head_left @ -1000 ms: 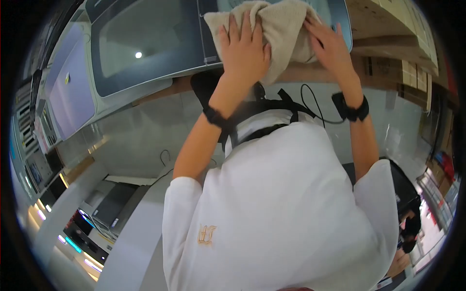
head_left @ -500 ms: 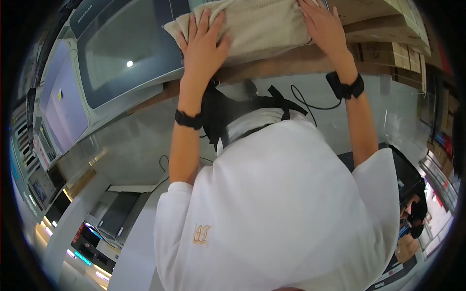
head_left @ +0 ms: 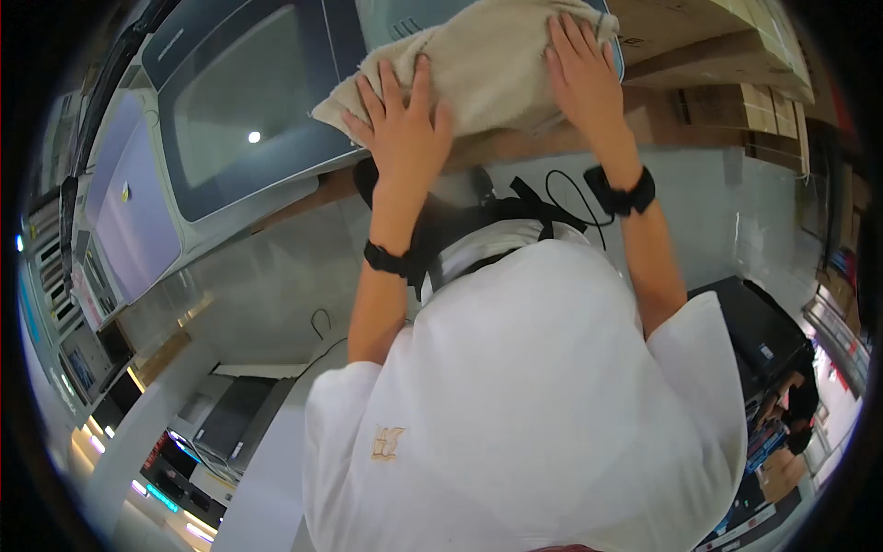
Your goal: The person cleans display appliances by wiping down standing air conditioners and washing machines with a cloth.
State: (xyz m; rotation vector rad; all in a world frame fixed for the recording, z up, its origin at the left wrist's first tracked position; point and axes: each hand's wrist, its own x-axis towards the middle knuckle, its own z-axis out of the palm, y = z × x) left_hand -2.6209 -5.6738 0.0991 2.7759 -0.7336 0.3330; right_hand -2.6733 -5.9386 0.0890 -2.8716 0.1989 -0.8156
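Observation:
A beige towel (head_left: 487,69) lies spread over a flat, light-blue panel (head_left: 391,18) at the top of the head view. My left hand (head_left: 405,133) rests on the towel's left part, fingers apart and stretched out. On the right part of the cloth lies my right hand (head_left: 587,87), its fingers extended and slightly spread. Both palms face down, and each wrist wears a black band. Most of the panel beneath is hidden by the towel, though a strip with dark slots shows beyond it.
To the left stands a large grey appliance with a dark glossy panel (head_left: 267,101), and a lavender panel (head_left: 133,193) beside it. Cardboard boxes (head_left: 699,41) are stacked at the right. A black cable (head_left: 570,184) hangs near my right wrist. Another person (head_left: 800,405) is far off at lower right.
Both hands and the towel have come nearer to my body, and the hands are closer together. More of the light-blue panel now shows behind the towel.

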